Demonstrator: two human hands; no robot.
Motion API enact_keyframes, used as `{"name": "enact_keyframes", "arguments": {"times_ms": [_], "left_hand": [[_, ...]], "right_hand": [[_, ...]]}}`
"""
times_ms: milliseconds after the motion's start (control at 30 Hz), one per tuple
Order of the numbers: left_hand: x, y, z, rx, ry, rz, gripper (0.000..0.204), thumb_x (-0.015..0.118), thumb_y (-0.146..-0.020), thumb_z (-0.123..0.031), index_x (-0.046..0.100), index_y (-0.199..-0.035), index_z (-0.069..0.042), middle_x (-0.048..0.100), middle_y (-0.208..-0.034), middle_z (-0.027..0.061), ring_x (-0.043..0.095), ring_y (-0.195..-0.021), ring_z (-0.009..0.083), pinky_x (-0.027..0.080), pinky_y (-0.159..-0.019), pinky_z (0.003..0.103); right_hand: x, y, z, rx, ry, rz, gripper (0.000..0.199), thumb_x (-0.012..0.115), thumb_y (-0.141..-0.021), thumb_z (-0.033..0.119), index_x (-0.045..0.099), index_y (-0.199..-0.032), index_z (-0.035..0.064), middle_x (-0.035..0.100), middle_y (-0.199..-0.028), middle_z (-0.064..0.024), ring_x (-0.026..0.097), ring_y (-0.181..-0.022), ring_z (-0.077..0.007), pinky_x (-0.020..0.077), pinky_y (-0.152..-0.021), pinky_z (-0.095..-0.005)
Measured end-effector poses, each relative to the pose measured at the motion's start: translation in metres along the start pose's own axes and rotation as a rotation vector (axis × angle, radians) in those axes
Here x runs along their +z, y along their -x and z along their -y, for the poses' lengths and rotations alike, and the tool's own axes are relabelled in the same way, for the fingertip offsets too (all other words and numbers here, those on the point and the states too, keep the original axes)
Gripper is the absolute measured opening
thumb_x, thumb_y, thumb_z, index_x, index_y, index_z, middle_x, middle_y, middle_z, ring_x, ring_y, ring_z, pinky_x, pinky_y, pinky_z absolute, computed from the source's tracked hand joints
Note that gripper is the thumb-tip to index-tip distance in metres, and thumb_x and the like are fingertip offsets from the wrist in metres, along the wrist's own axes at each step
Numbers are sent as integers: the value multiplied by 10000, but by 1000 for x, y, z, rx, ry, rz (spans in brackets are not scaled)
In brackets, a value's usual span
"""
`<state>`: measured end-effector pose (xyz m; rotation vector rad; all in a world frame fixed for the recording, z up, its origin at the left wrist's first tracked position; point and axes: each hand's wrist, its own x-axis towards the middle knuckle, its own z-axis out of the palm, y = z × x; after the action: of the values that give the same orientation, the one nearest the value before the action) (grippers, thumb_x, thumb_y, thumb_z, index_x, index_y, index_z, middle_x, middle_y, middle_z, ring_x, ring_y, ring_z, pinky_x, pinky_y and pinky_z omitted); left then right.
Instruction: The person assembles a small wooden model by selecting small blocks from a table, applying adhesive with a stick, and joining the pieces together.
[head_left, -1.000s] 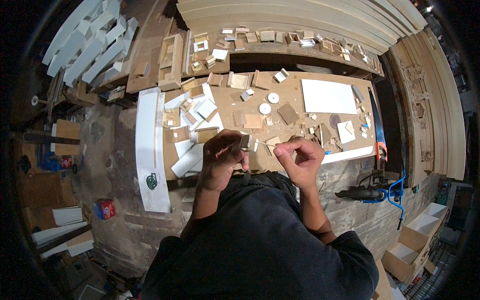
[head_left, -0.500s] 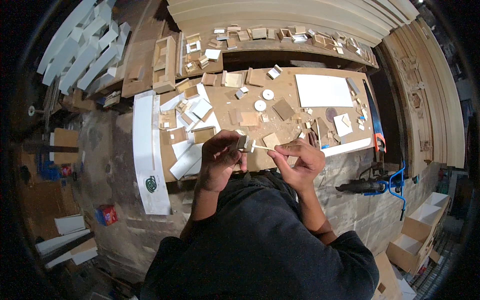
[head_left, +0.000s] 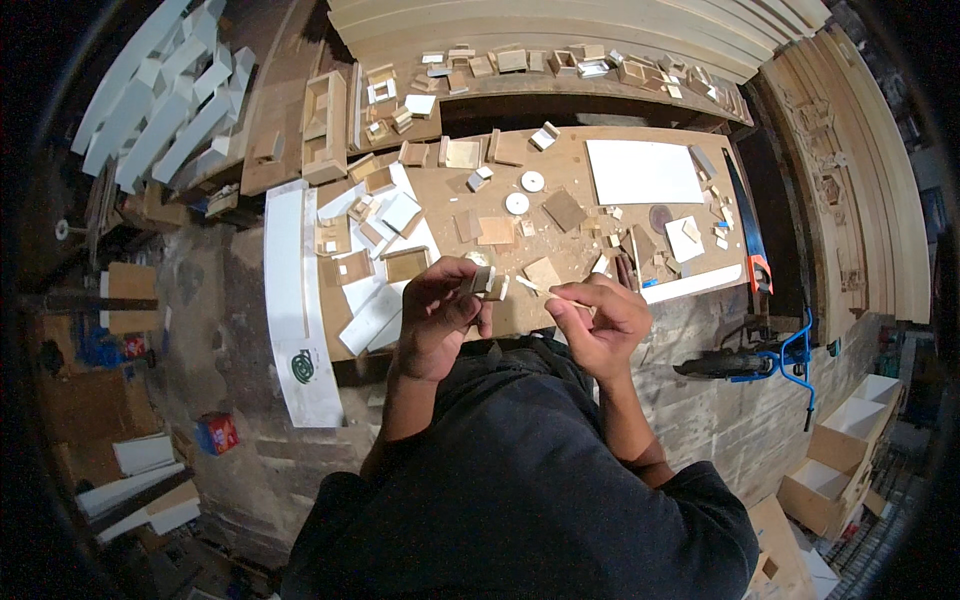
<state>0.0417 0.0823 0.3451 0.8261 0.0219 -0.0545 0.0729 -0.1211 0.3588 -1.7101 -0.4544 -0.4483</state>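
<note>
My left hand (head_left: 438,312) is closed on a small wooden piece (head_left: 484,281), pinched between thumb and fingers above the worktable's near edge. To its right, my right hand (head_left: 604,318) pinches a thin pale stick (head_left: 533,287) between thumb and forefinger. The stick's whitish tip points toward the wooden piece with a small gap between them. Part of the stick is hidden by the fingers. Below on the board table (head_left: 500,315) lies a flat square wood piece (head_left: 543,272).
White panels and small open boxes (head_left: 407,265) crowd the table's left. Two white discs (head_left: 532,181), a white sheet (head_left: 645,171) and a handsaw (head_left: 757,255) lie farther off or to the right. A shelf of small boxes (head_left: 512,61) runs behind. A blue-framed bike (head_left: 785,362) stands at right.
My right hand has drawn slightly right, and the stick's tip has moved away from the wooden piece. The stick looks shorter and more tilted. My left hand keeps its hold.
</note>
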Motion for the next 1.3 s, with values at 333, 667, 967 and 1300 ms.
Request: {"name": "enact_keyframes", "arguments": {"times_ms": [333,667,967,1300], "left_hand": [[10,3,-3,-42,-95,-72,503,816,-781,-264,568,-1094,42,632,-803,80,598,-614,160,477,-519,250],[-4,8,-2,-54,-13,54,344,735,-870,-121,567,-1120,45,664,-919,109,624,-715,177,520,-609,290],[-16,13,-7,-100,-42,76,361,737,-869,-115,556,-1123,67,658,-920,121,630,-719,167,522,-599,291],[-14,17,-7,-54,-36,-26,526,816,-802,-271,548,-1116,54,644,-832,90,599,-610,149,489,-531,243]], "right_hand": [[-3,5,12,-6,82,47,140,821,-723,18,764,-850,16,483,-543,0,410,-462,-69,278,-442,-236],[-5,11,21,-42,122,72,140,823,-714,23,763,-840,28,502,-549,-18,412,-453,-87,273,-436,-249],[-1,16,27,-23,93,44,128,813,-726,25,761,-843,24,526,-564,-20,417,-459,-82,281,-441,-244],[12,20,29,-63,136,90,124,804,-719,-6,749,-830,-11,541,-567,-22,432,-473,-87,286,-453,-241]]}}
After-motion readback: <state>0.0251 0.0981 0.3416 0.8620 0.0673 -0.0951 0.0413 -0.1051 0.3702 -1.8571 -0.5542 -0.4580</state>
